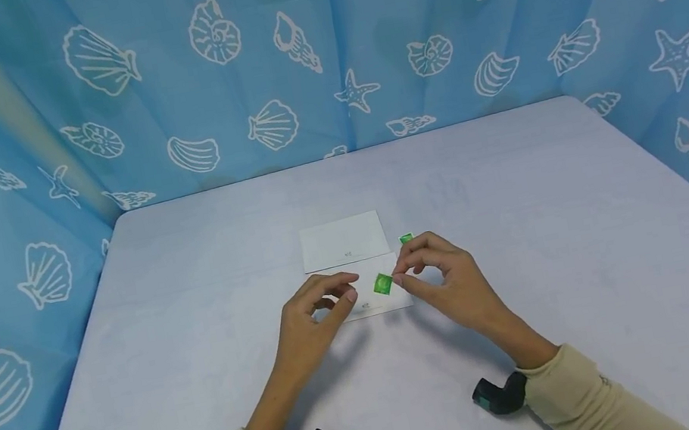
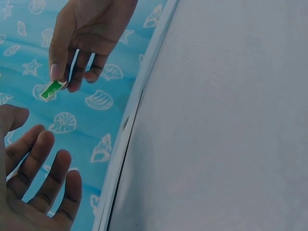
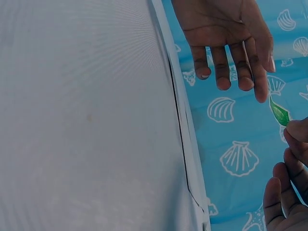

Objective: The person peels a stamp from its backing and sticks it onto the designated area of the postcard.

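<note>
My right hand pinches a small green stamp with a pale edge between thumb and fingertip. In the head view the stamp overlaps the nearer white envelope. In the right wrist view the stamp looks bent. Just left of it, my left hand has its thumb and fingers apart with nothing between them; its fingers are loosely spread in the left wrist view. Both hands are over the near envelope, and the left one covers part of it.
A second white envelope lies just behind the near one. Another green stamp shows beyond my right fingers, partly hidden. A pale cloth covers the table, with a blue shell-print curtain along its back and sides.
</note>
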`<state>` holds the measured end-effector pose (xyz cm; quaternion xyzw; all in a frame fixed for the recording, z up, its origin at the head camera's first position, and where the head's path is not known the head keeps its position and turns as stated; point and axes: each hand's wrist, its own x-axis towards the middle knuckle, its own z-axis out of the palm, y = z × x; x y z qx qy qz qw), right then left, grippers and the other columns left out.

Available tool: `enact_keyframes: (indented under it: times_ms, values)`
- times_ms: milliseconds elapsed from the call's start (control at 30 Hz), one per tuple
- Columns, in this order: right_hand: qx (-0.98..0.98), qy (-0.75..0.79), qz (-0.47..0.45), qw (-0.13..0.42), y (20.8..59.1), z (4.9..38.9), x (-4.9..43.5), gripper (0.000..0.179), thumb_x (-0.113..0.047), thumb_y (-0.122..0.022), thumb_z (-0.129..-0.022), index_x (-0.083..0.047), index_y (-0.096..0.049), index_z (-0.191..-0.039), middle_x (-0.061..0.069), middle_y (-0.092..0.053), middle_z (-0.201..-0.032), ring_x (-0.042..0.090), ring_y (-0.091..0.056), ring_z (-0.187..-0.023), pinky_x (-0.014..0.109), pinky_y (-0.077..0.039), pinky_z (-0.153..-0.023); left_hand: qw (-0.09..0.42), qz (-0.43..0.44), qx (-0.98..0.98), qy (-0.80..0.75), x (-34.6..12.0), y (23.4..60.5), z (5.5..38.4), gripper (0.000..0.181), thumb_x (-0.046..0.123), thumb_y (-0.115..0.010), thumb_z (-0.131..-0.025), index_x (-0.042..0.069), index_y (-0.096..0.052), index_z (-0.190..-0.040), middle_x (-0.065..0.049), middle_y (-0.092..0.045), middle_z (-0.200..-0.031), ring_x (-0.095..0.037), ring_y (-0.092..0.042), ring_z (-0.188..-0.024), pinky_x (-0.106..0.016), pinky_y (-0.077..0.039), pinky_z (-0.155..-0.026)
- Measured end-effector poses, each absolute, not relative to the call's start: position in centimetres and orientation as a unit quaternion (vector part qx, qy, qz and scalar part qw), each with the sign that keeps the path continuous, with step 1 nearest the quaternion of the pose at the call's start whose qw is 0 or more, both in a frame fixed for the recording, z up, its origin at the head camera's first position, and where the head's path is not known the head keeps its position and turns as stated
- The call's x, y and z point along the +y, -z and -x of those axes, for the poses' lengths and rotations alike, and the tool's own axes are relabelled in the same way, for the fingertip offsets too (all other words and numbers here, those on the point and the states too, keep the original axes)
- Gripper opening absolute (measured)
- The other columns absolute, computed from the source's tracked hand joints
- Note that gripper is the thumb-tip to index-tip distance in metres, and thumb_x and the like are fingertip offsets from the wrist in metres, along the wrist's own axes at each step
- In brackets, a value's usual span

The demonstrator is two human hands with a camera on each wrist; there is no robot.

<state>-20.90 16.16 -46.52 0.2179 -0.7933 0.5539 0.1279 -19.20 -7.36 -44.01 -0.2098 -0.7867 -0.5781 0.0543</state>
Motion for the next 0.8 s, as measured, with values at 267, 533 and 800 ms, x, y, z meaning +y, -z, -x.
enact_keyframes:
  times_ms: [267,533,800]
  values:
    - [-0.792,-0.552,-0.225,0.132,44.3,19.7,15.3,0.003,0.004,-0.073,-0.087,0.002,-0.071,-0.089,0.012,-0.062,-0.105,0.023,-0.057,-0.099,0.039,-0.047,-0.081,0.05,0.21,-0.788,0.576,-7.2,44.2,19.2,0.022,0.008,-0.067,-0.096,0.003,-0.071,-0.117,-0.008,-0.067,-0.107,-0.017,-0.063,-0.098,-0.039,-0.055,-0.083]
    - [-0.789,-0.553,-0.229,0.135,43.0,19.0,14.8,0.003,0.007,-0.073,-0.086,0.005,-0.071,-0.088,0.016,-0.062,-0.103,0.026,-0.057,-0.096,0.038,-0.046,-0.081,0.042,0.211,-0.787,0.578,-7.1,44.2,19.1,0.023,0.009,-0.067,-0.097,0.003,-0.071,-0.118,-0.01,-0.067,-0.108,-0.017,-0.063,-0.098,-0.039,-0.055,-0.082]
    - [-0.785,-0.551,-0.246,0.14,43.1,18.9,14.5,0.005,0.008,-0.074,-0.085,0.005,-0.071,-0.088,0.017,-0.062,-0.103,0.027,-0.057,-0.093,0.035,-0.046,-0.08,0.041,0.212,-0.786,0.58,-7.0,44.2,19.0,0.022,0.008,-0.068,-0.096,0.003,-0.072,-0.116,-0.011,-0.068,-0.107,-0.018,-0.063,-0.097,-0.037,-0.055,-0.082]
